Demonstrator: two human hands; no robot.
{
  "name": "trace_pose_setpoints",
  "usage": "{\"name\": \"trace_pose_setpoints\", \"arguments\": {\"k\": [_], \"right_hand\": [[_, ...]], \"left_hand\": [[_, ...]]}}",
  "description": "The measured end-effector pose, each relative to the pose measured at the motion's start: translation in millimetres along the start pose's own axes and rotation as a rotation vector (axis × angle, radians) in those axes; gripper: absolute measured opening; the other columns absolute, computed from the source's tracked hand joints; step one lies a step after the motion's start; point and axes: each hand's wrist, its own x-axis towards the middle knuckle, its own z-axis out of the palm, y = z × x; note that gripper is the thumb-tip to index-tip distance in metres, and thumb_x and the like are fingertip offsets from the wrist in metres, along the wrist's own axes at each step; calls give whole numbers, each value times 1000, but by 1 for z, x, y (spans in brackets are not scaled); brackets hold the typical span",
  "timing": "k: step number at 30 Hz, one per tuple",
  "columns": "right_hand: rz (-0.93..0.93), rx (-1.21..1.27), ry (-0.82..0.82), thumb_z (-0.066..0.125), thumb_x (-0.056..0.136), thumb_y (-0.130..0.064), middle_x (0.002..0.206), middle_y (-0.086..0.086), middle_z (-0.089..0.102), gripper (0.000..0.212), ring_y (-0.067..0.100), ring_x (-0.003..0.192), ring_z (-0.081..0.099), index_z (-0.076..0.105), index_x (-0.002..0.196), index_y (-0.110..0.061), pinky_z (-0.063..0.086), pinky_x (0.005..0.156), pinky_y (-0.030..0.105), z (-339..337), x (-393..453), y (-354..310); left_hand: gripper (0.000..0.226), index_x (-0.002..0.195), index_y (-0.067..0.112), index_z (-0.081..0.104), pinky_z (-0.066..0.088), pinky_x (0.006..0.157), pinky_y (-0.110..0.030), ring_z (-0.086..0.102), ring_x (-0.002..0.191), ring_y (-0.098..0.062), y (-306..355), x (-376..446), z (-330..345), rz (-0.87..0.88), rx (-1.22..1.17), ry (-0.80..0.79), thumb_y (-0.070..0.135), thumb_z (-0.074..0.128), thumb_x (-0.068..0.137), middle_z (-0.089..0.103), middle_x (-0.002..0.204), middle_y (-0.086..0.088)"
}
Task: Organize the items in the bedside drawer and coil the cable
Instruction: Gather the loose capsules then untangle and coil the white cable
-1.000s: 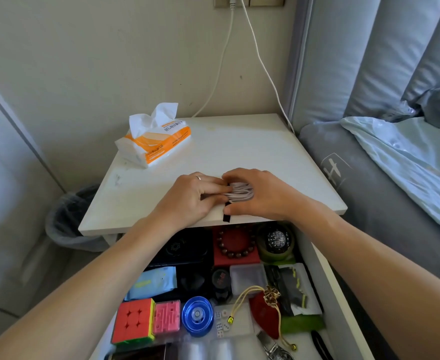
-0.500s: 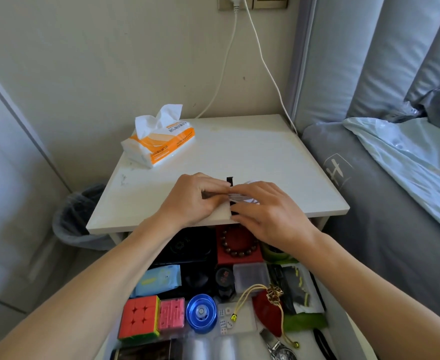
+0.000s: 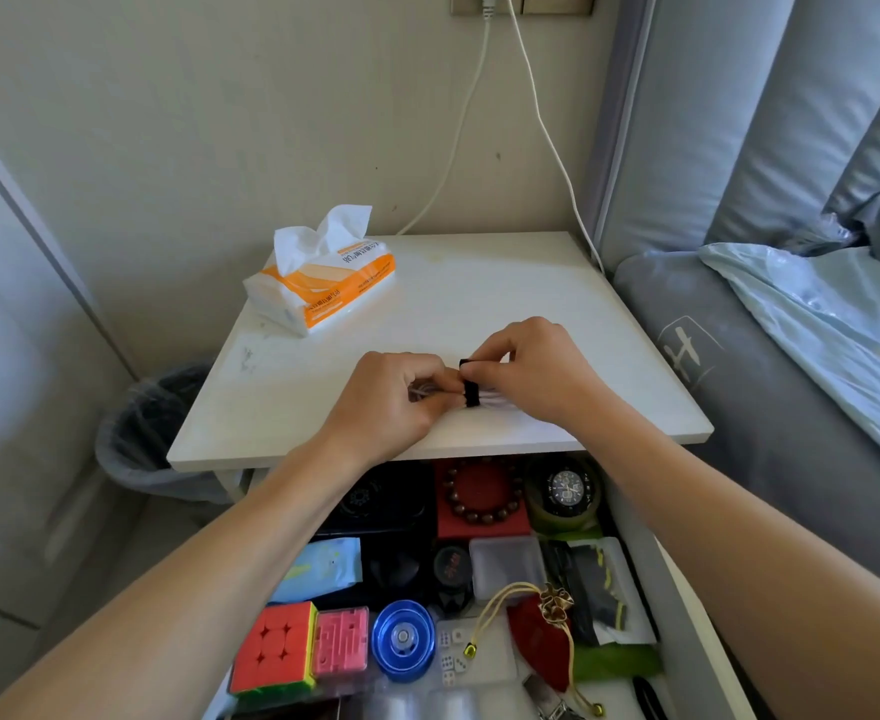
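Note:
A coiled white cable [image 3: 495, 398] lies on the white bedside table top [image 3: 479, 298], near its front edge. A black strap [image 3: 470, 389] is wrapped round the middle of the coil. My left hand [image 3: 393, 402] grips the coil's left end. My right hand [image 3: 534, 374] pinches the strap's upper end and covers the coil's right end. Below the table top the drawer [image 3: 697, 615] stands pulled out, packed with small items.
An orange-and-white tissue pack [image 3: 323, 283] sits at the table's back left. In the drawer lie a cube puzzle [image 3: 274, 649], pink maze [image 3: 341, 644], blue yo-yo [image 3: 403, 640], bead bracelet [image 3: 482, 496], watch [image 3: 565, 488], red pouch [image 3: 544, 641]. Bin [image 3: 131, 433] left, bed [image 3: 791, 356] right.
My right hand has lifted from flat over the coil to pinching the black strap, which now wraps round the cable's middle. My left hand kept holding the coil's left end.

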Motion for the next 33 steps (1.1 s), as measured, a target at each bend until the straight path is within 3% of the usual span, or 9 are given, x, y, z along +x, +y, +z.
{"name": "trace_pose_setpoints", "arguments": {"k": [2,6,12,16,19,24,29,33], "right_hand": [[89,55,-11,78,82,-26,70,-11,68,9,-5,60,55,76,73,-25,35,49,5,0,3,2],[140,64,-70,78,81,-27,72,-8,69,9,7,73,60,78,78,-18,43,59,18,-1,7,-1],[158,-25,-122,82,72,-50,86,0,66,44,11,65,60,65,99,-20,42,50,21,-6,13,-9],[74,-48,-142,78,81,-37,87,0,68,18,8,69,60,69,93,-27,43,50,17,-5,12,-5],[-20,-93,-65,74,84,-28,83,-12,66,3,-1,71,56,74,86,-26,40,60,13,-2,10,0],[-102,-124,65,68,84,-15,72,-19,56,11,-5,68,51,77,90,-18,37,60,7,8,6,5],[85,118,52,78,77,-20,70,-13,70,5,0,71,62,78,75,-24,44,60,12,3,8,4],[91,107,33,77,75,-18,69,-12,71,10,-1,68,62,76,70,-26,42,53,7,-4,11,-3]], "left_hand": [[10,86,15,79,52,87,-20,69,88,2,0,0,0,6,-2,1,7,79,79,77,91,10],[11,89,16,78,50,84,-17,68,88,2,3,-1,-1,15,16,2,9,78,81,76,90,12],[29,109,25,76,43,92,-12,63,104,2,7,-2,-2,18,80,-40,13,74,84,73,107,14],[26,108,25,74,46,92,-22,62,103,-6,9,-1,-3,-16,115,-31,16,75,84,72,104,13],[25,108,24,72,48,90,-29,63,101,-10,8,0,-1,-6,143,-30,18,75,84,72,103,12],[27,113,27,74,47,87,-29,59,99,-11,1,1,2,39,202,-41,23,72,86,69,99,8],[34,113,27,74,44,81,-25,55,94,-9,1,1,4,38,224,-71,34,60,83,58,93,12],[39,116,28,73,38,85,-21,48,101,-6,1,2,3,21,260,-91,38,56,82,55,98,12]]}}
